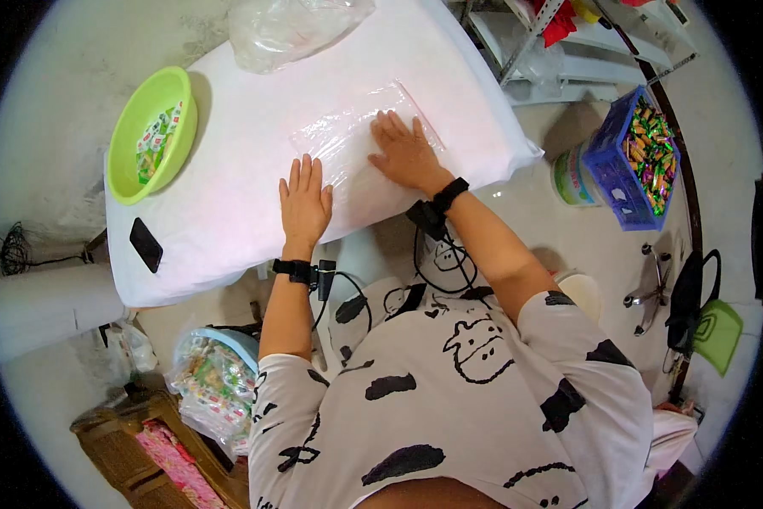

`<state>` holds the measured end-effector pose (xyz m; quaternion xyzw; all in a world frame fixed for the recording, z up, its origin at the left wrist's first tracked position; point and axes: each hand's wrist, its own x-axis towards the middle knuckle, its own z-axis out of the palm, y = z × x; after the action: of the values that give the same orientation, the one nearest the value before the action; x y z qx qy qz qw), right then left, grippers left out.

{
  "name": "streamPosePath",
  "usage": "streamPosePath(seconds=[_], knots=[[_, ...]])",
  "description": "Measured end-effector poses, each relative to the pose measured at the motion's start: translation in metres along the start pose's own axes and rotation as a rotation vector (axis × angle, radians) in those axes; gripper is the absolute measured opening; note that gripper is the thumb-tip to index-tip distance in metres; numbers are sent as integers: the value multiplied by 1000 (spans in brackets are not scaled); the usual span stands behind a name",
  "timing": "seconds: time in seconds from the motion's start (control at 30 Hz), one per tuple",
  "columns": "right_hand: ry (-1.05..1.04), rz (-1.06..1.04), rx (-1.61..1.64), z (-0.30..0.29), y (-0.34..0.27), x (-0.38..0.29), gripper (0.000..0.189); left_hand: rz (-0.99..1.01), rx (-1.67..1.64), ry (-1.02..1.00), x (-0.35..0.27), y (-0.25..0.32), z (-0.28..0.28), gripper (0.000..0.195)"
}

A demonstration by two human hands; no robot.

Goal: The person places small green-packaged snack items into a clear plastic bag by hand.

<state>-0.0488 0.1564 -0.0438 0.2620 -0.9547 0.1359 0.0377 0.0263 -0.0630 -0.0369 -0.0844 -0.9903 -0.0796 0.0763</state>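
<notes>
A clear plastic zip bag (343, 137) lies flat on the white-covered table (241, 127), its pinkish zip edge towards the far right. My right hand (405, 151) rests palm down on the bag with the fingers spread, holding nothing. Beside the bag's near left edge, my left hand (305, 200) is laid palm down, thumb apart from the fingers. Both wrists wear black straps with small devices and cables. No contents can be made out in the bag.
A green basin (189, 137) with small wrapped packets and a black phone (146, 245) are on the table's left. A large clear plastic bag (292, 32) lies at the far edge. A blue crate (610, 172) of wrapped sweets stands right, near a metal shelf (585, 67).
</notes>
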Motion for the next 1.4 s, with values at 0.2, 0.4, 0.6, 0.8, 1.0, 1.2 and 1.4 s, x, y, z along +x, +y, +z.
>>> streamPosePath(seconds=[0.2, 0.4, 0.6, 0.8, 1.0, 1.2, 1.4], knots=[[37, -93, 67, 7, -37, 24, 61, -9, 24, -1, -1, -1, 3, 53], [154, -265, 159, 24, -56, 46, 57, -5, 15, -62, 3, 5, -5, 53], [17, -180, 123, 9, -24, 52, 58, -18, -7, -2, -3, 0, -1, 54], [74, -109, 93, 9, -13, 53, 57, -81, -75, -37, 12, 2, -6, 53], [173, -247, 116, 13, -35, 61, 56, -45, -33, -2, 50, -13, 3, 52], [126, -147, 71, 11, -11, 56, 60, -89, -9, -78, 55, -12, 11, 55], [87, -19, 55, 0, 25, 49, 59, -88, 13, -76, 54, -9, 9, 55]])
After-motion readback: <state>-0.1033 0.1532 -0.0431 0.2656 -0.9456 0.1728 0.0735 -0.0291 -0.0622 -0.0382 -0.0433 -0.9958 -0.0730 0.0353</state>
